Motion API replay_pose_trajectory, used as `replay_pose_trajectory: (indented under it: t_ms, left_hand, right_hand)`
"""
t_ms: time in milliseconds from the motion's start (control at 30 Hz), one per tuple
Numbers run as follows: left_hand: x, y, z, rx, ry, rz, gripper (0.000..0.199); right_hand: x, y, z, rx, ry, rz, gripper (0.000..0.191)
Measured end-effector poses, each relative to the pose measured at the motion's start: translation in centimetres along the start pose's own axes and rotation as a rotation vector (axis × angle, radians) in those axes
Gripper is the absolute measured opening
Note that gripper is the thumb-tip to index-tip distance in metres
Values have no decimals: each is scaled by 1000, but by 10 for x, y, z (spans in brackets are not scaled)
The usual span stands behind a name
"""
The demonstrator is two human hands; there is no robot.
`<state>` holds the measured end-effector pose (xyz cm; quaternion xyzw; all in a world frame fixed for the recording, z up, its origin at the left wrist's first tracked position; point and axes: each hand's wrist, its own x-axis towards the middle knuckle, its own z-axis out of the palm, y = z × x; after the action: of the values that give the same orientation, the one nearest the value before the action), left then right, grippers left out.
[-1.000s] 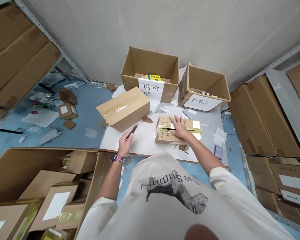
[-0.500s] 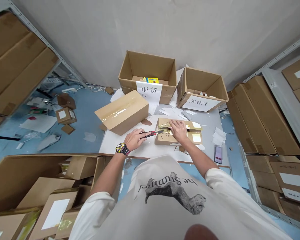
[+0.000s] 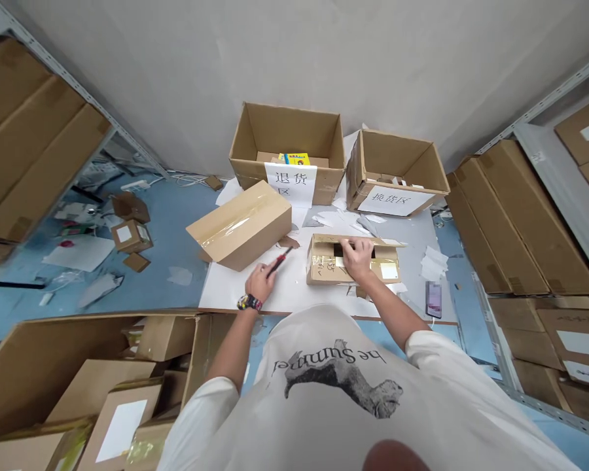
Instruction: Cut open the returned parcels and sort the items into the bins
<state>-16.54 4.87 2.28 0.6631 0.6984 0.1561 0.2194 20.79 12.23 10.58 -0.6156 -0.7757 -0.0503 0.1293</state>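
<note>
In my left hand (image 3: 261, 281) is a red and black utility knife (image 3: 278, 262), its tip pointing up and away, apart from any box. My right hand (image 3: 357, 257) has its fingers curled at the top of a small cardboard box (image 3: 324, 269), gripping a flap (image 3: 383, 242) by the gap. The far flap is lifted, and a dark interior shows beside my fingers. Handwriting, yellowish tape and a white label mark the near flap. Left of it, a larger taped cardboard box (image 3: 255, 219) sits at an angle on the white table (image 3: 294, 292).
Two open boxes with paper signs, the left one (image 3: 331, 175) and the right one (image 3: 397, 203), stand against the wall. A phone (image 3: 434, 301) and paper scraps (image 3: 434, 263) lie at right. A large carton (image 3: 39, 347) of parcels stands at lower left.
My left hand has drawn the knife away from the small box, leftward. My right hand has gone from lying on the box top to gripping its flap, and the gap is wider.
</note>
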Motion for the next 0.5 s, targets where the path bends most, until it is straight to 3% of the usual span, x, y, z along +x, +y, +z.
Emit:
replay_pose_trajectory:
  t_ms: [67,133,233,367,433,500]
  left_hand:
    - [-10,-2,24,29,-64,37,54]
    - [-16,-5,43,51,-93,-2,55]
    - [-9,-5,51,15,-62,-82,55]
    - [19,34,29,-233,159,87,47]
    - [34,67,12,-365,239,239,40]
    - [47,99,-1,-408,199,448,35]
  right_hand:
    - [-1,-2,-1,-4,12,102,36]
    - [-4,-4,-6,34,21,108,34]
    - [-12,-14,-23,166,15,41,35]
    - [-18,-44,-71,573,33,31,31]
    - [-20,-67,-112,885,90,39,26]
    - [-23,-91,-161,1227,62,7,23]
